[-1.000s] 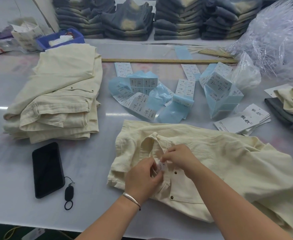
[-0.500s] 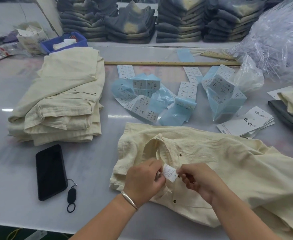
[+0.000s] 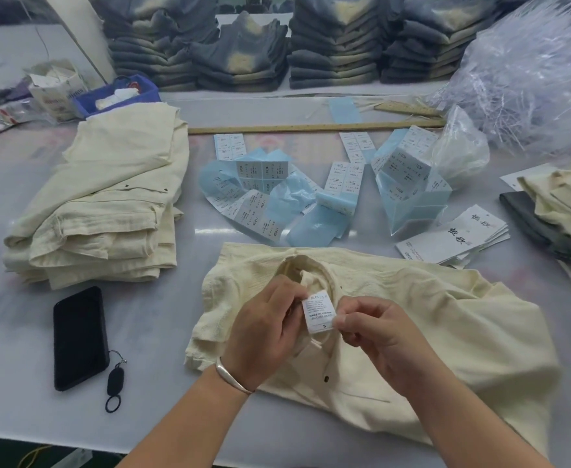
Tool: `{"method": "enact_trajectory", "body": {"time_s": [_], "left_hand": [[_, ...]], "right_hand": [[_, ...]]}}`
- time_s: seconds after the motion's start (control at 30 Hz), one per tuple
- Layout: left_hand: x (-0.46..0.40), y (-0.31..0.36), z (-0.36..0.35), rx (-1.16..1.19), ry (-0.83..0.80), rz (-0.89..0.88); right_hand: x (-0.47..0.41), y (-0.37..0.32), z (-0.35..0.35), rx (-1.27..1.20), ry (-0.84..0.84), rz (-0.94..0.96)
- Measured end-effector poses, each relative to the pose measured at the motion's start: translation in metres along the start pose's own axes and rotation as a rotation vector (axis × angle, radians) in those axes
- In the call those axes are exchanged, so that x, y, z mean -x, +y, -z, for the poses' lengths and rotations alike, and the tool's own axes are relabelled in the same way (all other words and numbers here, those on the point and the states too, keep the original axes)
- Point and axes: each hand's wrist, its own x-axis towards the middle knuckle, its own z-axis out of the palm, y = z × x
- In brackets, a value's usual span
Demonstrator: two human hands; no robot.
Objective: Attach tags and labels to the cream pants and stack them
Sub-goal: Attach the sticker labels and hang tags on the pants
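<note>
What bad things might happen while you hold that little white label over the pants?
1. Both the left hand and right hand pinch the small care label only at its edges, so a hard tug might tear it from the cream pants.
2. The sticker sheets lie loose and curled just behind the pants, so a sleeve or a lifted pant leg may sweep them into a muddle.
3. The phone sits beside the folded stack, where carried pants might knock it.
</note>
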Motion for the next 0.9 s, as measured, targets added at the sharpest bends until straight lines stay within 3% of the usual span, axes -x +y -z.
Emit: {"method": "enact_trajectory", "body": {"time_s": [0.3,0.4,0.47,0.53,0.7,0.83,0.9], "left_hand": [[0.005,0.016,-0.016,-0.107,0.042,0.116],[0.006,0.015,-0.010,-0.129,0.217,0.327],[0.004,0.011,-0.001,-0.157,0.373,0.468],[-0.001,0.008,0.006,-0.200,0.426,0.523],[-0.025,0.016,-0.023,-0.070,0.277,0.639],[-0.047,0.037,-0.087,0.050,0.014,0.604],[-0.063,0.040,-0.119,0.056,-0.090,0.584]], "right_hand": [[0.001,0.000,0.035,0.183,-0.036,-0.081],[0.003,-0.008,0.053,0.242,0.002,-0.093],[0.002,-0.017,0.076,0.239,0.089,-0.072],[-0.001,-0.028,0.103,0.222,0.201,-0.036],[-0.019,-0.050,0.179,0.236,0.525,-0.010],[-0.046,-0.057,0.229,0.897,0.835,0.131],[-0.066,-0.055,0.244,1.134,0.788,0.071]]}}
